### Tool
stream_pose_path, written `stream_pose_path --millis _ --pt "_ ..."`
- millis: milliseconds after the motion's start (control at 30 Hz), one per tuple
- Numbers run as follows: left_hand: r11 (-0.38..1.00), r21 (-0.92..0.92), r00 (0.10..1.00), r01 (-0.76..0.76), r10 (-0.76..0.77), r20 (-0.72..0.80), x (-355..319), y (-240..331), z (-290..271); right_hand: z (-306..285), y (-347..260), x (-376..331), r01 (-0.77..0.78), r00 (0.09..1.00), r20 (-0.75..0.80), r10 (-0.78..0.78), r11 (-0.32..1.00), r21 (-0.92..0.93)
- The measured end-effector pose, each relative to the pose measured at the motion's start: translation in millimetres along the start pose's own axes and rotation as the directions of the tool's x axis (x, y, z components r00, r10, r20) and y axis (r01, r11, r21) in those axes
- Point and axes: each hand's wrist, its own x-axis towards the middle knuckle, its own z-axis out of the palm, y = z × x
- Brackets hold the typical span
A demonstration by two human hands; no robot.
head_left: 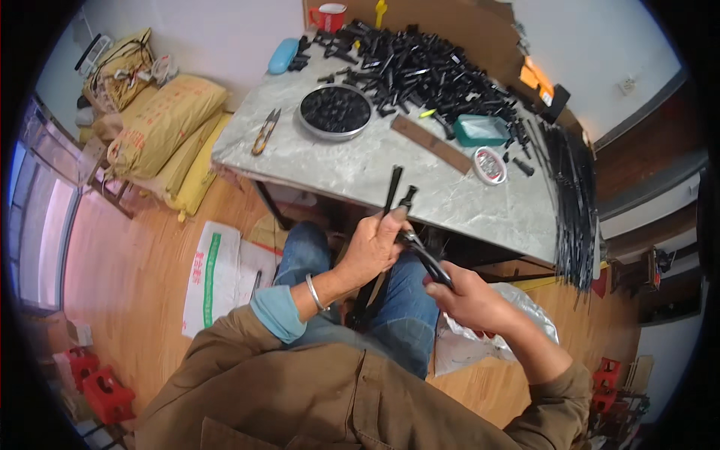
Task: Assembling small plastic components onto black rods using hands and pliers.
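Observation:
Over my lap, just off the table's front edge, my left hand (373, 246) is closed round a long black strip (393, 186) and a small black plastic fitting (408, 197), both pointing up past the thumb. My right hand (466, 294) grips black-handled pliers (430, 264). Their metal head meets the work at my left fingers; what the jaws bite is hidden there. Beyond my hands, a round metal tray (366, 129) of small black parts, a brown flat bar (430, 144) and a white dish (490, 165) of tiny metal pieces rest on the grey table (330, 169).
A heap of black plastic parts (420, 67) covers the table's back. Snips (266, 132) lie at the left, a green box (480, 130) at the right. Long black strips (571, 202) hang over the right edge. Yellow sacks (169, 124) and red stools (109, 394) stand on the floor.

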Motion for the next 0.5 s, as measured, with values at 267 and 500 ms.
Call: stream_pose_path --millis 267,500 --pt "0.993 -0.001 0.958 -0.119 0.115 -0.264 27.2 11.1 -14.8 -44.0 31.3 121.3 -0.068 0.714 -0.526 -0.463 0.701 -0.71" --pt "0.822 0.258 0.749 -0.508 0.57 -0.339 12.5 118.9 -31.3 -28.6 30.3 117.0 -0.07 0.362 -0.589 -0.723 0.609 -0.79"
